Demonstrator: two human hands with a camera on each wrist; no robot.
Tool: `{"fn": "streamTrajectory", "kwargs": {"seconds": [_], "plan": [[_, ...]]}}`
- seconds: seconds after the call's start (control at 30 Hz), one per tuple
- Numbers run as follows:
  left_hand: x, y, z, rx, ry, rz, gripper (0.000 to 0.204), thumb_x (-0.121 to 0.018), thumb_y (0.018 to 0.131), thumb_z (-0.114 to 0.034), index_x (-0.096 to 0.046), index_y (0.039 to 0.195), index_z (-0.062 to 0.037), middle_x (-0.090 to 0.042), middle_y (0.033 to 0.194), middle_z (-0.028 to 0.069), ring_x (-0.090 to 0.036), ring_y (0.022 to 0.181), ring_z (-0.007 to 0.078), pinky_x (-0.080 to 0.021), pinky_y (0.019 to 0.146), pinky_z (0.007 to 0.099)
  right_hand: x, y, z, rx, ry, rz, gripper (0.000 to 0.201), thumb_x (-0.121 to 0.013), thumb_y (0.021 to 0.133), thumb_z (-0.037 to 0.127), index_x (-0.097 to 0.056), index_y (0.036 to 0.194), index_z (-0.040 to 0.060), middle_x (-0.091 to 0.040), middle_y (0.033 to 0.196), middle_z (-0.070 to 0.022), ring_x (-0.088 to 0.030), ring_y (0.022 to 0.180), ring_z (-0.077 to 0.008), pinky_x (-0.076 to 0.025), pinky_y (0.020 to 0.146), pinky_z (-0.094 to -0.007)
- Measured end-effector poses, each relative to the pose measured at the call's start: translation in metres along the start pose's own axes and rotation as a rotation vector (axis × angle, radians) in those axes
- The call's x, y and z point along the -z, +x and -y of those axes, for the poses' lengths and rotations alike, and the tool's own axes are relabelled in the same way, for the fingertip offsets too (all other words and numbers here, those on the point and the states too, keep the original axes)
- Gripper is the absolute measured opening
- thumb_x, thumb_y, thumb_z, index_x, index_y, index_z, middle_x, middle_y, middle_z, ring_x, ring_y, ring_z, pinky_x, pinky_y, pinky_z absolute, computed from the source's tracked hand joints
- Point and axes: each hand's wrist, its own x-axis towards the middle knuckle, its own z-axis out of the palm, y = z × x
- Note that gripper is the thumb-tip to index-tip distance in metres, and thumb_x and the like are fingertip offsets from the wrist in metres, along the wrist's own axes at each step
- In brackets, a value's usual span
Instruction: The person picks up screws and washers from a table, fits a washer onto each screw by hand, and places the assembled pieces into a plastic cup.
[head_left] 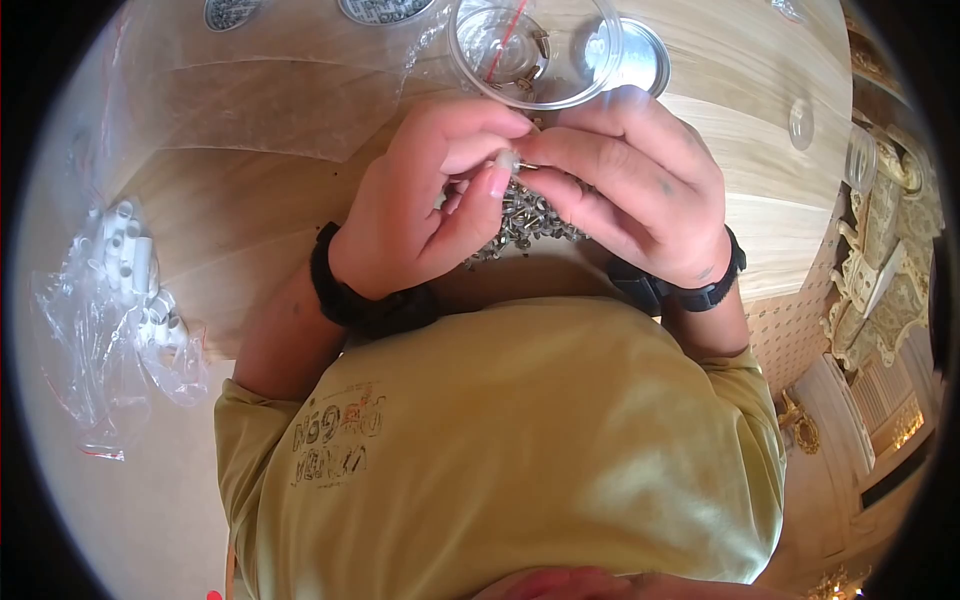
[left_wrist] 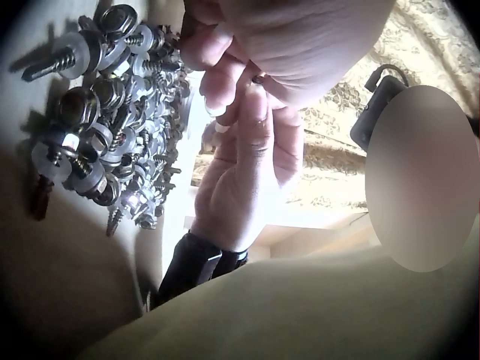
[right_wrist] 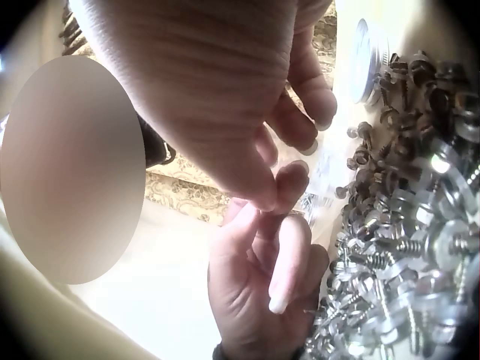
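Observation:
Both hands meet fingertip to fingertip over a pile of metal screws (head_left: 532,218). Between them is a small screw (head_left: 529,166) with a whitish washer (head_left: 508,159) at the left thumb tip. My left hand (head_left: 420,200) pinches the washer end with thumb and fingers. From the other side, my right hand (head_left: 640,185) pinches the screw between thumb and fingers. In the left wrist view a dark bit of the screw (left_wrist: 258,79) shows between the fingertips; fingers hide most of it. The hex-head screws (left_wrist: 112,112) below carry translucent washers.
A clear plastic tub (head_left: 535,100) stands just beyond the hands, beside a round metal lid (head_left: 650,60). Clear plastic bags (head_left: 270,100) lie at the back left. Another bag holds white cylinders (head_left: 140,265) at the left. Two containers of small parts (head_left: 232,12) sit far left.

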Motion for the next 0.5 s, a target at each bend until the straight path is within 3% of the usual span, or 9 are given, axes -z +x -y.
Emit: {"fn": "streamTrajectory", "kwargs": {"seconds": [0.5], "plan": [[-0.011,0.001,0.005,-0.099,0.073,-0.089,0.037,-0.044,0.106,0.003,-0.033,0.142,0.0001,-0.064,0.101,0.0148,-0.056,0.067,0.0099,-0.049,0.062,0.0246,-0.005,-0.002,-0.003,0.029,-0.008,-0.015,0.029,-0.086,0.077,0.004,-0.073,0.103,0.0005,-0.07,0.096,-0.0109,-0.068,0.075,-0.0241,-0.055,0.062,-0.0329]]}}
